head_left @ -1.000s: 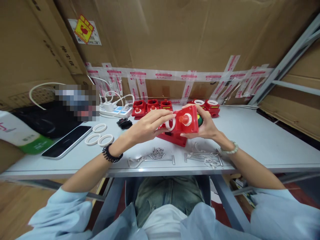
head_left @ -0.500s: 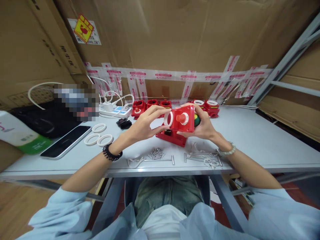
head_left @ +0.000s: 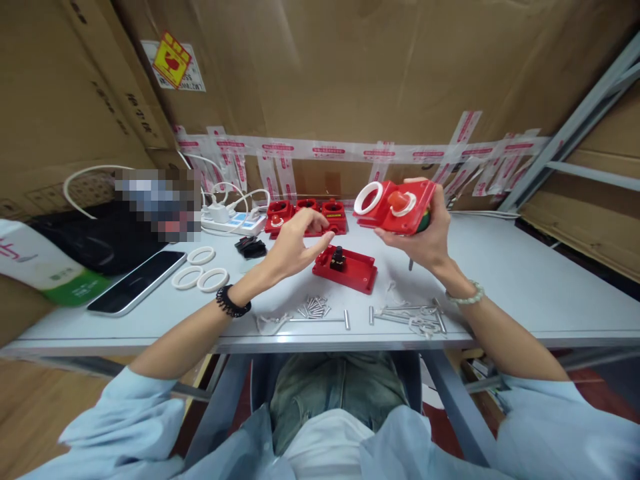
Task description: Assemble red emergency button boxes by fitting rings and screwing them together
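Observation:
My right hand [head_left: 433, 237] is raised over the table, gripping a red plastic housing cover [head_left: 375, 212] tilted toward me. A white ring [head_left: 369, 198] sits around its round opening, and an orange-red knob [head_left: 399, 202] with a white collar sticks out beside it. Under the cover, the same palm holds a green and yellow handle [head_left: 424, 222], mostly hidden; a thin metal shaft shows below. My left hand [head_left: 303, 241] holds nothing, its thumb apart from loosely bent fingers. It hovers left of a shallow red base [head_left: 353, 273] carrying a black part [head_left: 339, 259].
Several red housings [head_left: 306, 217] stand along the back. Screws [head_left: 315, 307] and T-handled metal rods [head_left: 407, 313] lie near the front edge. Three white rings [head_left: 213, 280], a phone [head_left: 135, 283], black pieces [head_left: 251, 247] and a power strip [head_left: 235, 220] are at left.
My left hand has let go of the cover and moved slightly left. My right hand has carried the cover up and right, uncovering the red base.

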`<state>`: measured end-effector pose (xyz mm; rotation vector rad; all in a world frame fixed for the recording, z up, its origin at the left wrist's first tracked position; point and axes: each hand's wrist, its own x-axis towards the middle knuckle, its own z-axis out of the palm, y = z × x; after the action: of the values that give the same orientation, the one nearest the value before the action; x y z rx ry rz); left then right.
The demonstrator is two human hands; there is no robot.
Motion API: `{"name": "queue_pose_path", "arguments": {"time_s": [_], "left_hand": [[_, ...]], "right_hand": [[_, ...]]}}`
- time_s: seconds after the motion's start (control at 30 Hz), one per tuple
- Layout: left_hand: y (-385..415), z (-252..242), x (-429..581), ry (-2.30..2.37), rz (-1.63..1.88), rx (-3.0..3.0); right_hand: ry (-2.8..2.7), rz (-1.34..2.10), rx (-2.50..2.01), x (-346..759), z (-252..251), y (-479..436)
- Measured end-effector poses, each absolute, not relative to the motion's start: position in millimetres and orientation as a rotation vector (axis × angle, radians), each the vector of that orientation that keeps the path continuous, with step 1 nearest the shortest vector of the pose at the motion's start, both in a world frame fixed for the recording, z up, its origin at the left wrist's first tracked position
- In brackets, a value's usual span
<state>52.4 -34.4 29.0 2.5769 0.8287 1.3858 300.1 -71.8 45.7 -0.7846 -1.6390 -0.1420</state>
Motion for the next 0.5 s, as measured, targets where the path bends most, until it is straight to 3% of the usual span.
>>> {"name": "queue_pose_path", "arguments": {"time_s": [0.23,0.5], "left_hand": [[-24.9,25.7,72.6,1.152,0.715,2.731],[-13.5,47.9,79.1,1.173,0.557,2.918]], "right_hand": [[-1.634,-0.154,-0.752,302.1,43.6,-68.3],[-1.629,-0.181,-0.757,303.7,44.4,-69.4]]}}
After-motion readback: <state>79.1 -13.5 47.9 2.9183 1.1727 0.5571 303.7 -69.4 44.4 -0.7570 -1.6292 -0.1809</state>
